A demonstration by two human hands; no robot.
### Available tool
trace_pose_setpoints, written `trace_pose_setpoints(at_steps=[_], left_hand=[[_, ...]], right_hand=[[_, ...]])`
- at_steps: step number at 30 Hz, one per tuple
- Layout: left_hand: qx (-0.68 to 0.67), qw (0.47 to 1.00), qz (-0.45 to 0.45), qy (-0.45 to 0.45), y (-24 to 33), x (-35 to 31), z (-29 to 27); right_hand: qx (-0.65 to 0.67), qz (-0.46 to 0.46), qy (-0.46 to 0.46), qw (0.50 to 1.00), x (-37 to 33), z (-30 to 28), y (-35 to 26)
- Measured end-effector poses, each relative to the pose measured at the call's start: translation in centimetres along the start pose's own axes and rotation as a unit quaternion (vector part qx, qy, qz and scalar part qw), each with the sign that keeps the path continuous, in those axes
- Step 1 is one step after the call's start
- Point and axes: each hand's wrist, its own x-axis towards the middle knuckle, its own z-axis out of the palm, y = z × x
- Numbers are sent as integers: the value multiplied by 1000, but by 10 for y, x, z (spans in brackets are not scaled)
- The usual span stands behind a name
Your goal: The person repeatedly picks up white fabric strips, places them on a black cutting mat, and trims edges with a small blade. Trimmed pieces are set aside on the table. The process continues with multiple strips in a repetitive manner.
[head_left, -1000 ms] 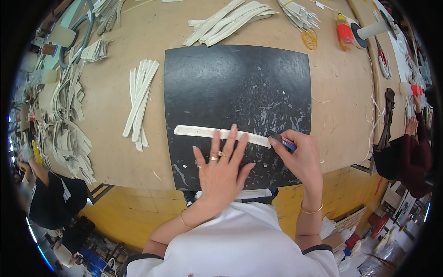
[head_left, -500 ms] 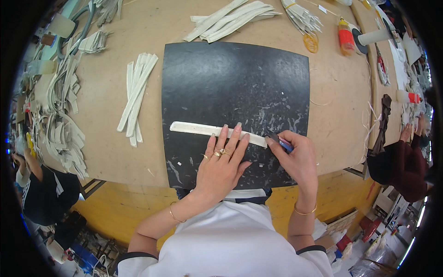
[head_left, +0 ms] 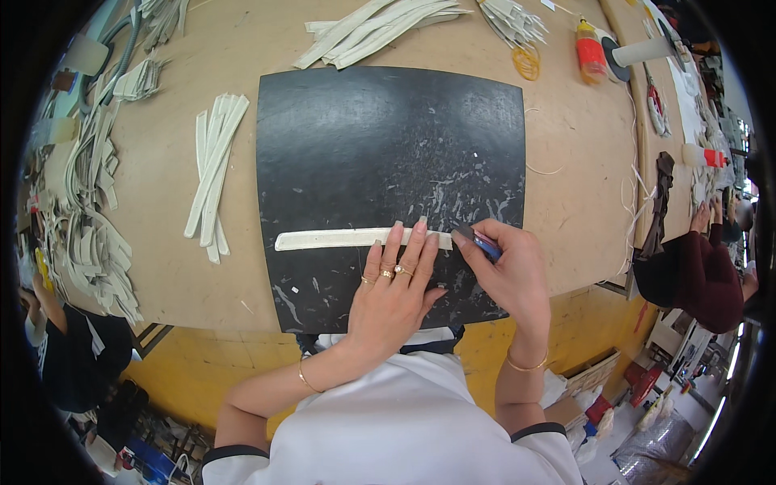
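Note:
A long off-white strip point(head_left: 327, 238) with stitched-looking edges lies flat across the near half of a scuffed black mat point(head_left: 356, 145). My left hand point(head_left: 392, 283) presses on its right part, fingers stretched out and lying flat. Just beside the strip's right end, my right hand point(head_left: 513, 271) is closed around a small blue cutter point(head_left: 487, 246) with a dark tip. Most of that tool is hidden by my fingers, and I cannot tell whether its tip touches the strip.
Several similar strips point(head_left: 217, 170) lie left of the mat, with more strips point(head_left: 372, 32) beyond it. Heaps of off-white pieces point(head_left: 101, 242) cover the table's left side. A red-and-yellow bottle point(head_left: 590, 52) and a spool point(head_left: 638, 52) stand far right. Other people work at both sides.
The strip has turned from slanting to nearly level, its left end coming nearer to me. Both hands stay at its right part. The whole view has shifted slightly.

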Motion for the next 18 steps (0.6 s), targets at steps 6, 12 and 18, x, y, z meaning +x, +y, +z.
trace_pose_setpoints(at_steps=[6, 12, 18], left_hand=[[17, 1000, 12, -14, 1, -1, 3], [14, 1000, 7, -18, 3, -1, 1], [3, 999, -3, -45, 5, 1, -4]], right_hand=[[5, -13, 4, 1000, 1, 2, -10], [79, -48, -19, 996, -1, -3, -7], [-1, 19, -13, 1000, 4, -3, 12]])
